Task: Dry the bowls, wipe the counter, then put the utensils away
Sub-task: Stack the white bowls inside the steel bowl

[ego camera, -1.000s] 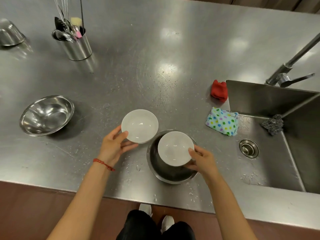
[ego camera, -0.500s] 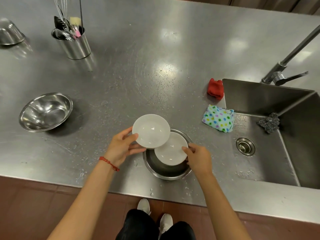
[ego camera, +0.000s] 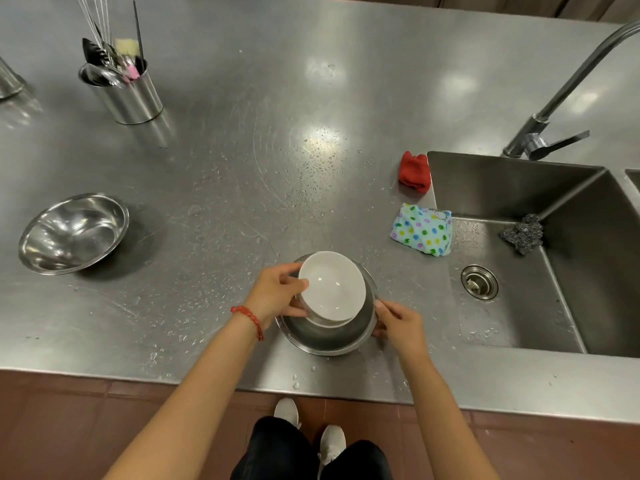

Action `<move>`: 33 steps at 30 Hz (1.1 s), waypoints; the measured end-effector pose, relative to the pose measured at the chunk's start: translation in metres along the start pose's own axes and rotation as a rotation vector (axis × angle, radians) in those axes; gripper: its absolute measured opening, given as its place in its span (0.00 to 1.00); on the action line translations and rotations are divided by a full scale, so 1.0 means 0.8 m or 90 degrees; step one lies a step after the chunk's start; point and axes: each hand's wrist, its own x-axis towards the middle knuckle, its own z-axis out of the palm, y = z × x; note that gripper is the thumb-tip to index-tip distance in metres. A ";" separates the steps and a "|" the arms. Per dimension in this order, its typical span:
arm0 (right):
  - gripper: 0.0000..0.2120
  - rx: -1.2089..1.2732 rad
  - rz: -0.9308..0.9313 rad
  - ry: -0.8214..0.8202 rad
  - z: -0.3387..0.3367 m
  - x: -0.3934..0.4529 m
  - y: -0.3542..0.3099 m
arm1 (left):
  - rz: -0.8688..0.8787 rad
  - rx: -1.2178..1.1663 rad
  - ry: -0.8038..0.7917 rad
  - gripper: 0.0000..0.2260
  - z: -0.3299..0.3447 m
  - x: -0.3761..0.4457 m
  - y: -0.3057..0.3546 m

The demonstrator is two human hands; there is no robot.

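1. Since a second ago, the left hand [ego camera: 277,296] has carried its white bowl [ego camera: 331,285] rightward, over the steel bowl [ego camera: 329,336] at the near counter [ego camera: 221,174] edge.
2. Left hand grips that white bowl's rim.
3. Right hand [ego camera: 398,325] grasps the steel bowl's right rim.
4. Utensil holder [ego camera: 128,95] stands far left.

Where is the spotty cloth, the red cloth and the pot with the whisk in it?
spotty cloth [ego camera: 422,233], head view, middle of the dotted fabric.
red cloth [ego camera: 414,172], head view, middle of the bunched fabric.
utensil holder [ego camera: 133,98], head view, its shiny steel side wall.
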 end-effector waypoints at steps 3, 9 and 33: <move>0.06 0.032 0.014 -0.002 0.001 -0.003 -0.001 | 0.008 0.067 0.030 0.16 0.005 0.005 -0.002; 0.08 0.077 0.032 -0.027 -0.001 -0.008 -0.002 | 0.092 0.178 0.102 0.12 -0.001 0.012 -0.016; 0.09 0.016 -0.012 -0.017 0.007 0.002 -0.004 | -0.047 -0.208 0.276 0.05 -0.030 0.004 -0.092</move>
